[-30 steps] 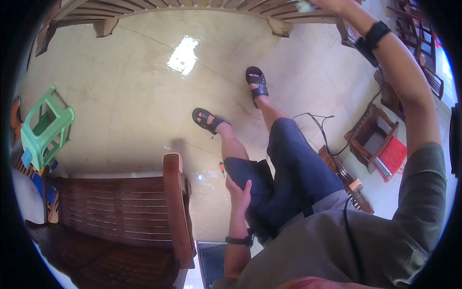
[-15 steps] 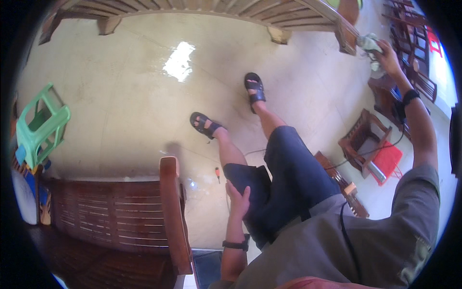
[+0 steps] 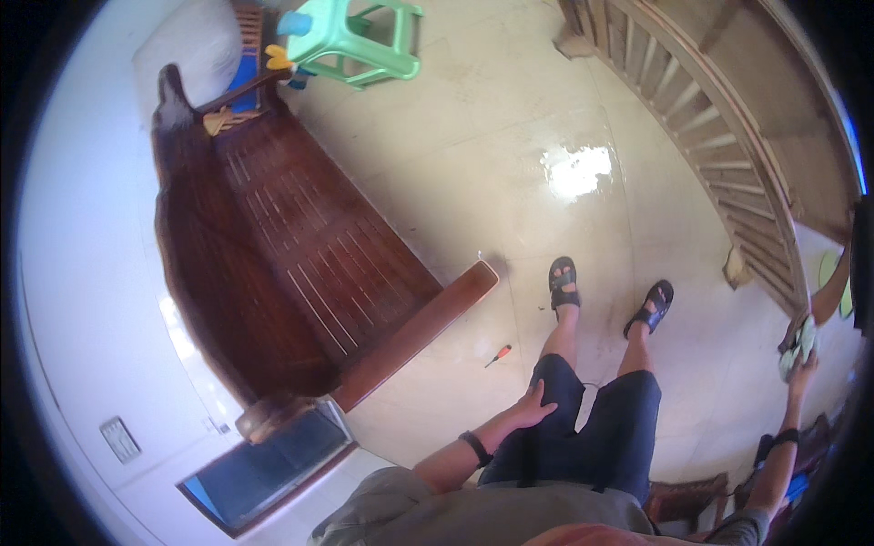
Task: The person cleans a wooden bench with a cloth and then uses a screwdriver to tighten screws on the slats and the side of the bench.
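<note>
My left hand (image 3: 532,406) lies on the left leg of my dark shorts (image 3: 569,437), near the knee, with its fingers outstretched and nothing in them. Off to the right, my right hand (image 3: 803,369) is closed on a pale, crumpled cloth (image 3: 799,346). That cloth is at the near end of a slatted wooden bench (image 3: 783,214); whether it presses on the wood I cannot tell. Both my wrists have dark bands.
A dark wooden slatted settee (image 3: 319,255) stands at left, a green plastic stool (image 3: 346,45) beyond it. An orange-handled screwdriver (image 3: 499,355) lies on the shiny tiled floor (image 3: 473,173). A wooden chair (image 3: 683,499) is at lower right.
My view has swung toward the left, so the settee and stool show more fully. The cloth stays in my right hand by the bench end; my left hand stays on my leg.
</note>
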Demonstrator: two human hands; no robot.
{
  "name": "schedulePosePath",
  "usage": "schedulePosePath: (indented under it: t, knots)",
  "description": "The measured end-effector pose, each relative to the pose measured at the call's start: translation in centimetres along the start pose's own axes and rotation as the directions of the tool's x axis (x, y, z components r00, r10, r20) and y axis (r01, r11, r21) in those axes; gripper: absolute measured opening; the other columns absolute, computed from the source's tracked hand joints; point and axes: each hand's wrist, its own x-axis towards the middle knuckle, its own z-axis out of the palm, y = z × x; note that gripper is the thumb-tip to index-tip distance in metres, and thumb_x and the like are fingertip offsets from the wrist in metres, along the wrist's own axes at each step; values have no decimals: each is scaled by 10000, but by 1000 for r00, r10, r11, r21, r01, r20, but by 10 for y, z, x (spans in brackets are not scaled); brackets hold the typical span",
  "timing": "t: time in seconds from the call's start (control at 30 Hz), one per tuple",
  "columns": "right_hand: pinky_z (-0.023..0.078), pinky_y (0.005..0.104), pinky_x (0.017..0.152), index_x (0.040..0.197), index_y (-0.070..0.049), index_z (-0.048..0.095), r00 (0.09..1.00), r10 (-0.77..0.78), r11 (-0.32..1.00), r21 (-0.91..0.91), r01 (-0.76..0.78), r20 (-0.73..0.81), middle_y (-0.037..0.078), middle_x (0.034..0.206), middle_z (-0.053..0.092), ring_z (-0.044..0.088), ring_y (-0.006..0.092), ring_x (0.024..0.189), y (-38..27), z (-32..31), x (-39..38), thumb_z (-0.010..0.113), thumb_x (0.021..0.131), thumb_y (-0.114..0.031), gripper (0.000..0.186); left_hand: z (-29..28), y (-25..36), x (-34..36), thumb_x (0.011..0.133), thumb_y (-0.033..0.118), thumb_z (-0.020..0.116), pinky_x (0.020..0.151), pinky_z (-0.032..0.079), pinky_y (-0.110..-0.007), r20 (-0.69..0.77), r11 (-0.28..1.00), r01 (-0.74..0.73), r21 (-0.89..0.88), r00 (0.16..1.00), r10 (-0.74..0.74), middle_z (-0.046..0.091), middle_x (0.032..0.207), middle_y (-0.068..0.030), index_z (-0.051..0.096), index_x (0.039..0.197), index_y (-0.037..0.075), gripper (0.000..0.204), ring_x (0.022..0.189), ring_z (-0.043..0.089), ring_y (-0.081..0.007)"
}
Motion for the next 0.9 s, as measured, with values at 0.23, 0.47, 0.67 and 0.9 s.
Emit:
schedulePosePath:
  t: [0.23, 0.47, 0.67, 0.9]
  knots:
    - [394, 447, 963, 1327, 50, 385, 909, 351, 935, 126, -331, -224, 284, 1202, 506, 489, 397, 1127, 18, 7, 2, 539, 850, -183, 552, -18, 5, -9, 873, 515, 494, 1077, 293, -383, 77, 996, -36, -81, 996, 42, 325, 1405, -274, 199, 1416, -32, 825, 1307, 343, -361]
    - [299, 480, 1050, 1434, -71, 241, 954, 285, 942, 160, -297, 91, 308, 1407, 283, 334, 444, 1275, -157, -78, -2, 513, 882, -409, 703, -15, -59, 15, 866, 500, 543, 1044, 333, -381, -144, 973, -230, -20, 964, 224, 467, 1299, -264, 442, 1292, -51, 705, 1237, 438, -355]
    - [283, 456, 1065, 1403, -70, 310, 909, 418, 834, 395, -385, 4, 267, 1417, 297, 371, 443, 1244, -116, -127, -71, 586, 864, -359, 670, -93, 144, -79, 885, 440, 545, 971, 393, -351, 8, 977, -124, 176, 992, 124, 558, 1223, -195, 469, 1291, -11, 612, 1129, 531, -278]
    - [456, 406, 903, 1285, 5, 451, 673, 734, 494, 607, -623, 93, 255, 1174, 561, 558, 362, 1075, -95, -92, -361, 630, 827, -244, 551, -149, 198, -133, 914, 346, 521, 1013, 349, -328, 100, 894, -439, 91, 897, 430, 550, 1251, -134, 498, 1273, -5, 503, 1203, 471, -241]
